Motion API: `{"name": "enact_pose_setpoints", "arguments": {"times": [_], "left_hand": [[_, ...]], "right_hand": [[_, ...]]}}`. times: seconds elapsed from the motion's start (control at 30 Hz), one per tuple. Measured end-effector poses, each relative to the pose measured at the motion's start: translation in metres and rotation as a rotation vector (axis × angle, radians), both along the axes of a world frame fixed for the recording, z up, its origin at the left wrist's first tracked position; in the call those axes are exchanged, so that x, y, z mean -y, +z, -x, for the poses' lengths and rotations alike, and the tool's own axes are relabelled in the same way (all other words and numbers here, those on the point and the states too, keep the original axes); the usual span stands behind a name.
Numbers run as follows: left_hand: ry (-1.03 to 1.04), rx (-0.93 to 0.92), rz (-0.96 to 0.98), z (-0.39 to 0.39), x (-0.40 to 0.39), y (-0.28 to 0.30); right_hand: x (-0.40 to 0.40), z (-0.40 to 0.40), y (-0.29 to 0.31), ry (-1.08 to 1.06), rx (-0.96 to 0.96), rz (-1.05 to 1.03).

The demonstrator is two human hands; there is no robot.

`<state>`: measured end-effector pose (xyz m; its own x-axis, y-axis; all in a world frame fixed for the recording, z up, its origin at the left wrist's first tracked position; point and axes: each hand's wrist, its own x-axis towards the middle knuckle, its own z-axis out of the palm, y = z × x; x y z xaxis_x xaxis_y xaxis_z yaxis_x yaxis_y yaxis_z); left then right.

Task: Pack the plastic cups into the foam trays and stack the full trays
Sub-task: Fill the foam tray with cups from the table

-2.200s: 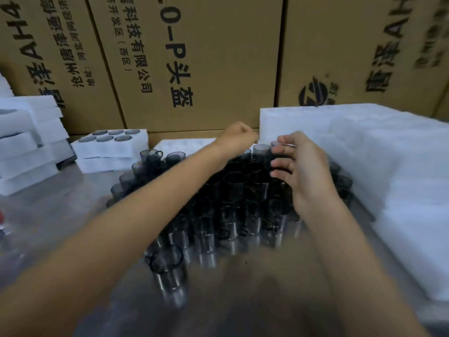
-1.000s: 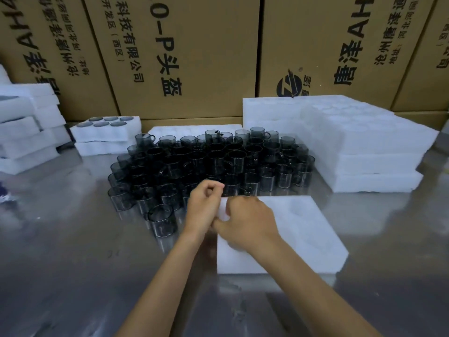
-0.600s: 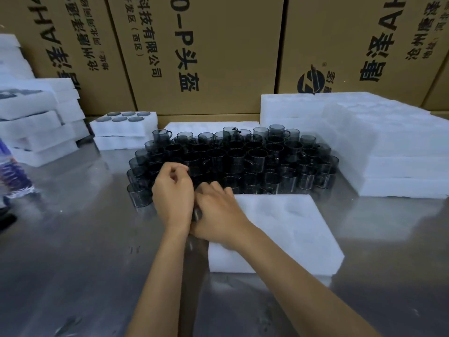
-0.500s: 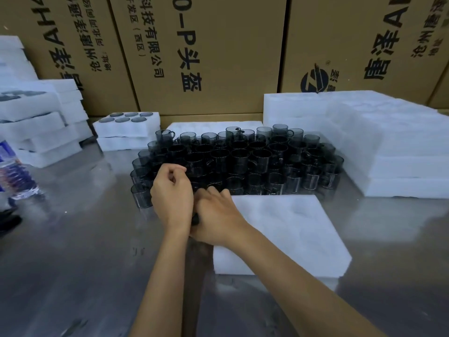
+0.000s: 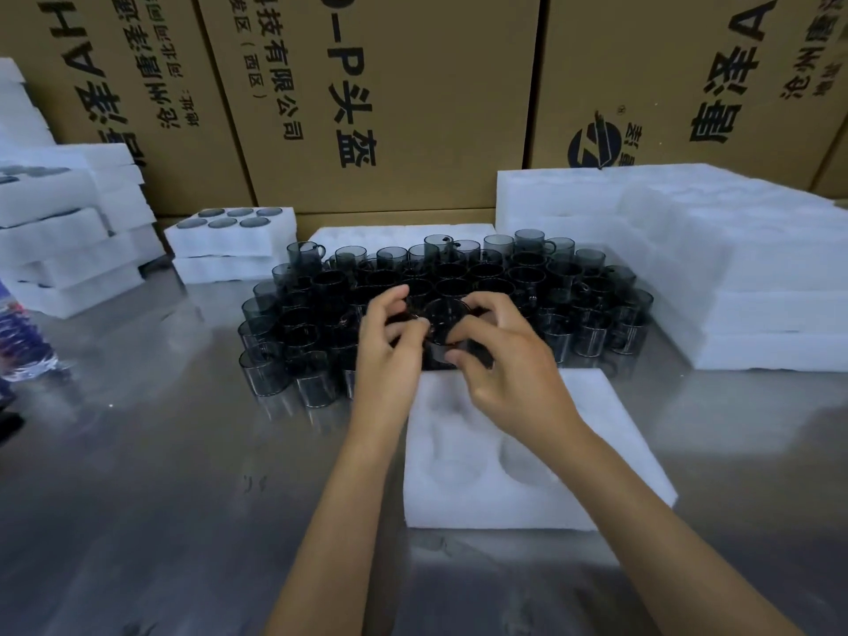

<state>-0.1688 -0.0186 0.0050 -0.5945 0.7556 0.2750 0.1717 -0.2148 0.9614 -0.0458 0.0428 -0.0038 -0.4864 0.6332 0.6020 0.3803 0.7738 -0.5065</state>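
Several dark smoky plastic cups (image 5: 527,286) with handles stand packed together in the middle of the steel table. A white foam tray (image 5: 596,433) with round sockets lies in front of them, its visible sockets holding nothing. Above the tray's far edge, my left hand (image 5: 390,346) and my right hand (image 5: 509,360) both hold one dark cup (image 5: 445,314), fingers curled round its sides. My forearms hide part of the tray.
A foam tray (image 5: 275,236) holding cups sits on another at the back left. Stacked foam trays (image 5: 69,231) stand far left, a tall stack of foam trays (image 5: 734,268) at right. A plastic bottle (image 5: 23,342) stands at the left edge. Cardboard boxes (image 5: 390,107) wall the back.
My hands rose from the tray's near-left corner to its far edge and now hold a cup between them. Earlier a foam tray was brought down in front of the cups.
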Motion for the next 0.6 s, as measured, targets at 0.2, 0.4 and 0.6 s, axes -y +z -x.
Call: {"name": "enact_pose_setpoints", "arguments": {"times": [0.2, 0.4, 0.6], "left_hand": [[-0.141, -0.02, 0.088, -0.007, -0.006, -0.012], [-0.167, -0.035, 0.091, -0.009, -0.009, -0.015], [-0.28, -0.179, 0.051, -0.01, -0.01, -0.018]], "right_hand": [[-0.013, -0.03, -0.013, 0.017, -0.143, 0.043], [-0.014, -0.035, -0.021, -0.051, -0.124, 0.123], [-0.01, -0.046, -0.02, -0.116, -0.152, 0.218]]}}
